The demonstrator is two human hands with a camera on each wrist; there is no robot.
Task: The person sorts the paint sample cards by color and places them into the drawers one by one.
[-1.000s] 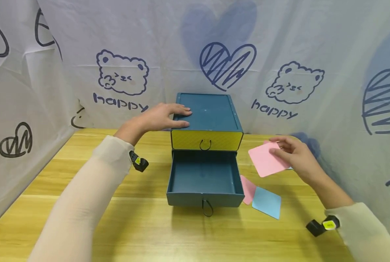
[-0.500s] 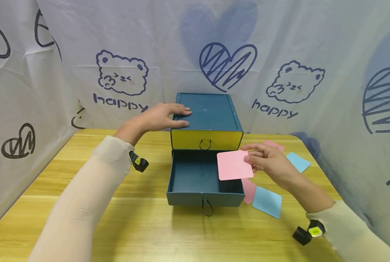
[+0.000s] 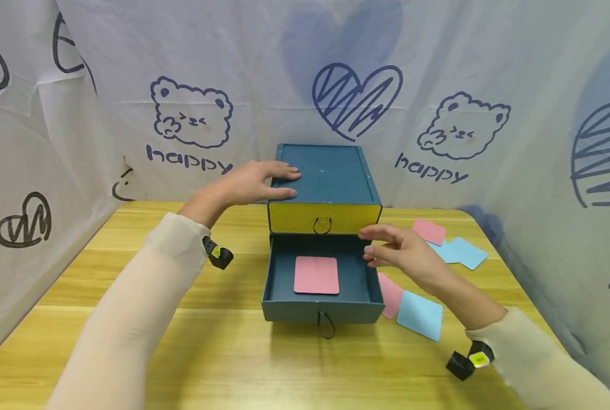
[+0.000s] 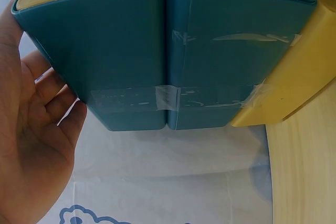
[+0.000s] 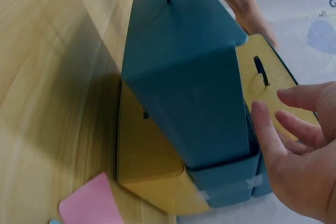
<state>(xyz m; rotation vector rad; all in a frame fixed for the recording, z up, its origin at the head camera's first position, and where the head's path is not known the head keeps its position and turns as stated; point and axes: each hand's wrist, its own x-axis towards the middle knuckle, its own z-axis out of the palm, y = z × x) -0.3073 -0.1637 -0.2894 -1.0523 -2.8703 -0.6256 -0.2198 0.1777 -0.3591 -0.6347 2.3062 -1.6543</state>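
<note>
A small drawer cabinet [image 3: 330,171] with a dark teal top and a yellow upper drawer front [image 3: 294,218] stands on the table. Below that front, a teal drawer [image 3: 321,311] is pulled out, and a square pink card [image 3: 316,275] lies flat inside it. My left hand [image 3: 258,182] rests on the cabinet's top at its left edge, fingers extended. Over the drawer's right wall hovers my right hand [image 3: 407,256], holding nothing, its fingers loosely bent and spread apart. The right wrist view shows a yellow lower drawer front [image 5: 152,145] under the pulled-out one.
Right of the cabinet lie a pink card [image 3: 429,232] and two blue cards [image 3: 467,253]. Nearer, another pink card [image 3: 389,296], partly hidden by the drawer, touches a blue card [image 3: 420,315]. A printed white cloth [image 3: 269,114] hangs behind the wooden table [image 3: 222,353].
My right hand has carried the pink card leftward over the drawer and let it go; it now lies inside. The hand has drawn back slightly to the right. My left hand has stayed put.
</note>
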